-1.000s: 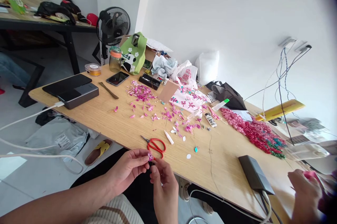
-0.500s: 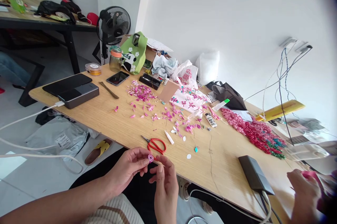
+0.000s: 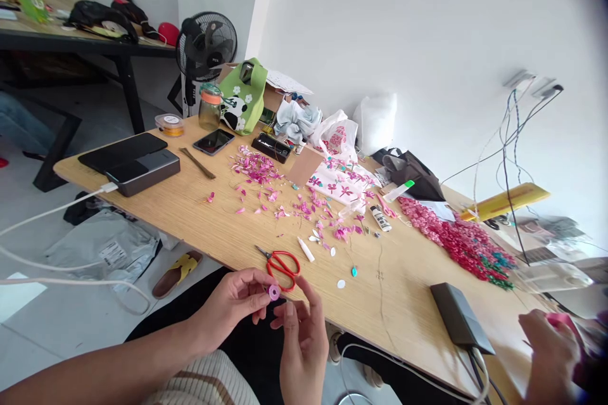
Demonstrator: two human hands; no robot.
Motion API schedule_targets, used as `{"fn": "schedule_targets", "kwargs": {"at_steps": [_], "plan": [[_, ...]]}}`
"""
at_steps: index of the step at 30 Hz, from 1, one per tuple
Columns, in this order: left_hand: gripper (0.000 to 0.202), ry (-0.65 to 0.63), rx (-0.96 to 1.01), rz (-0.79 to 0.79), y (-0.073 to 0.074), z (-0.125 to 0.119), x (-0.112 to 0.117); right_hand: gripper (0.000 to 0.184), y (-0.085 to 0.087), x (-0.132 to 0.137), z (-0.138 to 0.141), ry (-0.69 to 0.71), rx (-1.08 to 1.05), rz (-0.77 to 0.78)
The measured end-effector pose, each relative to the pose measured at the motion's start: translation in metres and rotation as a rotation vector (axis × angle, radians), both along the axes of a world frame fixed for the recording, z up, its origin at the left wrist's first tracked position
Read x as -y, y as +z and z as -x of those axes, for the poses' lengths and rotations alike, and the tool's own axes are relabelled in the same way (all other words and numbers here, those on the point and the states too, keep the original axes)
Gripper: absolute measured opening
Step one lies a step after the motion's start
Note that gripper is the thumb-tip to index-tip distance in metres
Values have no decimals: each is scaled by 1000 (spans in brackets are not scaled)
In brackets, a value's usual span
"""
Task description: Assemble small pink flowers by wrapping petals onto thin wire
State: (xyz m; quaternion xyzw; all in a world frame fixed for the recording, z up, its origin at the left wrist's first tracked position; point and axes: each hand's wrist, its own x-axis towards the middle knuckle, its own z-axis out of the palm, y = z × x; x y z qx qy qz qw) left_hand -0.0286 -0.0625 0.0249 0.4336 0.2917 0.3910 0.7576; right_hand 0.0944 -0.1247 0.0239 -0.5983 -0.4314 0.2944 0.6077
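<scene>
Between the thumb and fingers of my left hand (image 3: 237, 296) is a small purple spool (image 3: 273, 292), its round end with a centre hole facing up. Close beside it, my right hand (image 3: 301, 329) has its index finger raised, while the thumb lies against the other curled fingers. Whatever is pinched there, perhaps a fine thread, is too small to make out. Just beyond both hands, red-handled scissors (image 3: 284, 270) lie on the table near its front edge. A white tube (image 3: 306, 249) rests to their right.
Pink petals (image 3: 256, 167) are scattered over the wooden table (image 3: 228, 227). At left sit a power bank (image 3: 142, 172) and a phone (image 3: 213, 142); at right, a black box (image 3: 460, 316) with cables and a heap of red strands (image 3: 446, 234). Another person's hand (image 3: 548, 338) shows at far right.
My right hand has shifted slightly right and its index finger has lifted away from the spool. The spool has turned a little in my left hand, which stays nearly in place.
</scene>
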Motion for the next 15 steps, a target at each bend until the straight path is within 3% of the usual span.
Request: {"fn": "schedule_targets", "kwargs": {"at_steps": [4, 9, 15], "plan": [[25, -14, -11, -15, -1, 1, -1, 29, -1, 0, 0, 184, -51, 66], [24, 4, -29, -23, -3, 2, -2, 24, 2, 2, -1, 39, 203, 74], [22, 51, -34, -33, -1, -2, 2, 26, 8, 3, 5, 22, 286, 52]]}}
